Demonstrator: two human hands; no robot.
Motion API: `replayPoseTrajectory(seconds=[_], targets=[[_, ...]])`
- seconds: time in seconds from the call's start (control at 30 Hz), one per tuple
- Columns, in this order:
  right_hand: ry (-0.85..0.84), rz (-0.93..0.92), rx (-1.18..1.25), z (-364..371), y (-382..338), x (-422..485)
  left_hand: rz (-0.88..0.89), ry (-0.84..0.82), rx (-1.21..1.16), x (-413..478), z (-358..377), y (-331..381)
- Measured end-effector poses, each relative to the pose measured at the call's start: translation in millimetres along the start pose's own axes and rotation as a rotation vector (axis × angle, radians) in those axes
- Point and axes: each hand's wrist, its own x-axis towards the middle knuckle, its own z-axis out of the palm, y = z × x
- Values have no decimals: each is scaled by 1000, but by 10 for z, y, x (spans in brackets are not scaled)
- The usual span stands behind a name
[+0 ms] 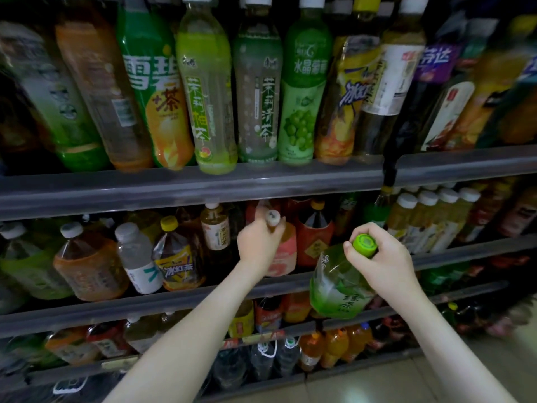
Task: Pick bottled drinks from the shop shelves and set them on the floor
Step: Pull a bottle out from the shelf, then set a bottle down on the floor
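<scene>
Gripped the neck of a pink-labelled bottle with the left hand, on the second shelf down. Clutched a green tea bottle by its cap in the right hand, off the shelves.

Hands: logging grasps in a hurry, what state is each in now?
Left hand: grips the pink-labelled bottle by its neck.
Right hand: grips the green bottle by its neck.

Green bottle: clear pale green, lime cap, dark characters on label. Pink bottle: pink-and-white label, white cap. Shelf rails grey. Top-shelf soda: green, white characters, orange base. Floor: pale beige tile.
</scene>
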Motion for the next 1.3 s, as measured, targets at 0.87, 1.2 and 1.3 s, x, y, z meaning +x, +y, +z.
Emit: replayPoseTrajectory(seconds=[0.87,1.2,1.3], targets=[[-507,-192,230,1680,-814,-239,-204,4,363,-940,-1881,-1622],[-514,-169,201,2975,-1975,-572,-76,238,512,-812,-3344,-2827],[-498,-177,223,3268,-2220,-687,-111,190,471,-641,-3625,-3114]])
